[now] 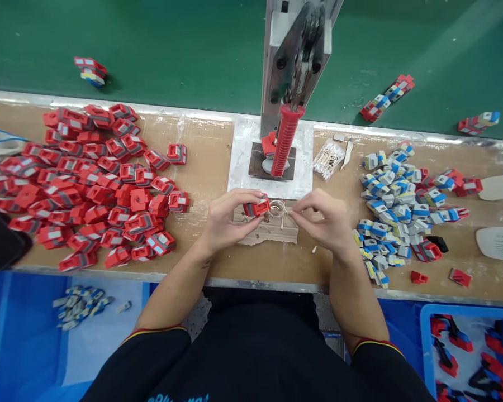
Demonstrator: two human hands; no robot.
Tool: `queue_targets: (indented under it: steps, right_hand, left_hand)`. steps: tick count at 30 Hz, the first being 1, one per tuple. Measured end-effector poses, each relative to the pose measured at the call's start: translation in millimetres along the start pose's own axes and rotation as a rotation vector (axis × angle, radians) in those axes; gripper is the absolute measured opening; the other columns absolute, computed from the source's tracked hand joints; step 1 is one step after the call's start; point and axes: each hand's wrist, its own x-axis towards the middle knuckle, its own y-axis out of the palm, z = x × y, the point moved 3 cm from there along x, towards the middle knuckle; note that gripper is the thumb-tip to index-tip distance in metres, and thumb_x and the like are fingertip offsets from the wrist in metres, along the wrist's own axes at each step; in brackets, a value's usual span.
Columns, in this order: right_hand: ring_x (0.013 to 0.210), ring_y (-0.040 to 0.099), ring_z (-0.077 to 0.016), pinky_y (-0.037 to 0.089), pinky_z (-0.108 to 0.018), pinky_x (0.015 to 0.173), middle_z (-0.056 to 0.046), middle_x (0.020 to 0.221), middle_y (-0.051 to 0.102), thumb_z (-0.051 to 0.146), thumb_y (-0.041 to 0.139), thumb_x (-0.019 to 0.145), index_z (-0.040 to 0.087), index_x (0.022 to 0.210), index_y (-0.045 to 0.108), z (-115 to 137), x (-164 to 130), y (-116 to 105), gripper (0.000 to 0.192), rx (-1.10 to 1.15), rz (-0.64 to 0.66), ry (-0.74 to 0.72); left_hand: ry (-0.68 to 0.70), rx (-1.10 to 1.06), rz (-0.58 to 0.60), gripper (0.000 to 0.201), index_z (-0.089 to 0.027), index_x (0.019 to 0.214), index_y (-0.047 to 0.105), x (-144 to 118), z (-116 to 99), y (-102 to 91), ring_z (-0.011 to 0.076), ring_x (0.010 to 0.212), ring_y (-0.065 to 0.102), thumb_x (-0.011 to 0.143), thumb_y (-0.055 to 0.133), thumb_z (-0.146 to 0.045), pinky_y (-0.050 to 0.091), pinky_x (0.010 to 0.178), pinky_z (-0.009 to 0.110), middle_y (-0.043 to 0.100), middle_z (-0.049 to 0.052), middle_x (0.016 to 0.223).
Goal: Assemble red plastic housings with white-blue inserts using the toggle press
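Nearest, at six o'clock, the person's dark sleeves are cut off by the frame's lower edge. Just beyond, the left hand pinches a red part over a small wooden block. The right hand closes on a thin stick, its tip hard to make out beside a small clear cup. Toward twelve o'clock stands a press with a red handle, its top cropped.
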Motion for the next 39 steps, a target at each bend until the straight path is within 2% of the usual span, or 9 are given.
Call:
queue_targets:
  steps: [4, 9, 12, 16, 20, 23, 30, 34, 39]
  right_hand:
    - [0.087, 0.07, -0.0199, 0.055, -0.034, 0.077, -0.004, 0.093, 0.078, 0.036, 0.072, 0.097, 0.024, 0.096, 0.073, -7, 1, -4, 0.012, -0.085, 0.116, -0.008]
    - [0.082, 0.065, -0.0199, 0.05, -0.035, 0.072, -0.003, 0.09, 0.073, 0.04, 0.064, 0.102, 0.025, 0.095, 0.07, -12, -27, -95, 0.018, -0.341, -0.315, 0.1]
    - [0.087, 0.065, -0.0248, 0.05, -0.04, 0.08, -0.005, 0.091, 0.075, 0.034, 0.069, 0.098, 0.025, 0.093, 0.071, -9, -52, -125, 0.01, -0.633, -0.017, 0.193]
    - [0.101, 0.064, -0.0316, 0.05, -0.046, 0.088, -0.012, 0.111, 0.078, 0.026, 0.077, 0.09, 0.021, 0.112, 0.073, -14, -78, -115, 0.023, -0.852, 0.444, 0.292]
    - [0.109, 0.063, -0.0341, 0.048, -0.046, 0.089, -0.012, 0.11, 0.079, 0.019, 0.08, 0.085, 0.023, 0.114, 0.074, -22, -82, -101, 0.03, -0.878, 0.599, 0.316]
    - [0.097, 0.066, -0.0297, 0.049, -0.042, 0.085, -0.01, 0.096, 0.079, 0.012, 0.071, 0.089, 0.022, 0.103, 0.076, -22, -79, -101, 0.018, -0.774, 0.568, 0.29]
    - [0.086, 0.069, -0.0227, 0.055, -0.039, 0.08, -0.006, 0.095, 0.078, 0.027, 0.064, 0.101, 0.024, 0.108, 0.072, -10, -72, -91, 0.012, -0.453, -0.055, 0.181]
    - [0.113, 0.066, -0.0324, 0.052, -0.049, 0.097, -0.014, 0.121, 0.077, 0.029, 0.069, 0.098, 0.022, 0.119, 0.074, -13, -73, -71, 0.023, -0.715, 0.2, 0.257]
    - [0.097, 0.069, -0.0263, 0.052, -0.038, 0.086, -0.012, 0.105, 0.077, 0.01, 0.053, 0.1, 0.02, 0.118, 0.073, -23, -76, -65, 0.028, -0.778, 0.518, 0.442]
  left_hand:
    - [-0.025, -0.006, -0.02, 0.026, -0.022, 0.108, 0.072, -1, 3, -2.6, 0.0216, 0.104, 0.08, 0.085, 0.085, -0.02, 0.068, 0.091, 0.038, 0.081, 0.006, 0.113]
    - [-0.076, -0.084, -0.105, 0.033, -0.027, 0.114, 0.073, -2, 8, -6.4, 0.0229, 0.107, 0.079, 0.084, 0.088, -0.022, 0.069, 0.096, 0.045, 0.08, 0.002, 0.113]
    - [-0.123, -0.138, -0.163, 0.035, -0.03, 0.118, 0.072, -3, 10, -7.6, 0.0258, 0.113, 0.078, 0.086, 0.087, -0.025, 0.071, 0.096, 0.049, 0.078, 0.001, 0.118]
    - [-0.139, -0.185, -0.191, 0.038, -0.03, 0.124, 0.07, -4, 10, -7.7, 0.0276, 0.118, 0.077, 0.089, 0.085, -0.026, 0.071, 0.097, 0.049, 0.077, -0.001, 0.123]
    - [-0.138, -0.197, -0.167, 0.039, -0.03, 0.125, 0.07, -6, 11, -5.6, 0.0253, 0.117, 0.077, 0.09, 0.084, -0.025, 0.07, 0.1, 0.046, 0.077, -0.002, 0.122]
    - [-0.129, -0.232, -0.168, 0.041, -0.031, 0.126, 0.071, -6, 11, -2.6, 0.0245, 0.114, 0.078, 0.088, 0.085, -0.024, 0.07, 0.1, 0.045, 0.078, 0.001, 0.121]
    - [-0.132, -0.314, -0.134, 0.041, -0.032, 0.126, 0.071, -9, 10, 6.3, 0.0245, 0.114, 0.077, 0.088, 0.086, -0.024, 0.072, 0.091, 0.04, 0.077, 0.005, 0.124]
    - [-0.111, -0.316, -0.122, 0.046, -0.032, 0.127, 0.071, -9, 8, 5.3, 0.0239, 0.114, 0.077, 0.086, 0.087, -0.019, 0.072, 0.092, 0.04, 0.077, 0.004, 0.123]
    - [-0.07, -0.338, -0.119, 0.054, -0.038, 0.128, 0.074, -5, 7, 3.0, 0.0239, 0.112, 0.077, 0.082, 0.088, -0.013, 0.073, 0.091, 0.042, 0.079, -0.001, 0.122]
